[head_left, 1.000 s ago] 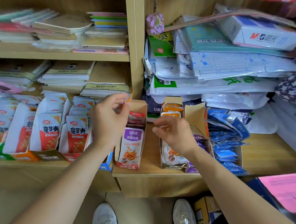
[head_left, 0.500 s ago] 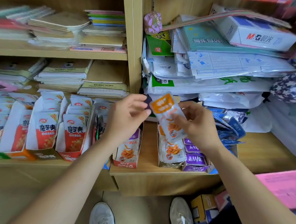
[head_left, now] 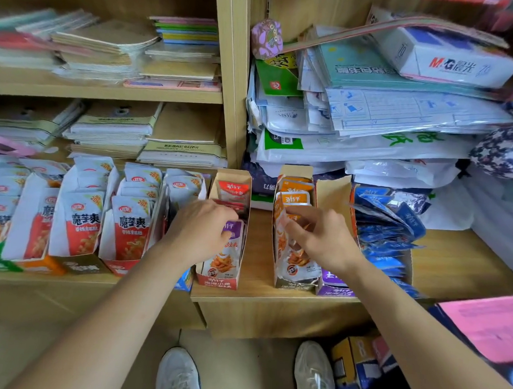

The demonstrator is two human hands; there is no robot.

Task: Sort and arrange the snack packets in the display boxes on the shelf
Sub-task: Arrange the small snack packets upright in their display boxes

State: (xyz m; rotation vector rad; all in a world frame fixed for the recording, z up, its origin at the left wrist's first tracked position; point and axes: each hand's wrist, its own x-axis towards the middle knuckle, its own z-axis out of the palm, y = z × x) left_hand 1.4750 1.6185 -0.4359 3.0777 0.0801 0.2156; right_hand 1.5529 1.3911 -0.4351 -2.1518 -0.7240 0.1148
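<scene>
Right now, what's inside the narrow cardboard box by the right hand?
Orange-topped white snack packets stand in a row inside the narrow cardboard display box. The right hand covers the middle ones, so their count is hidden.

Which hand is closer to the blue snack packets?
Right. The right hand is on the orange packets, one box from the blue snack packets; the left hand is farther left, at the purple packet.
</scene>
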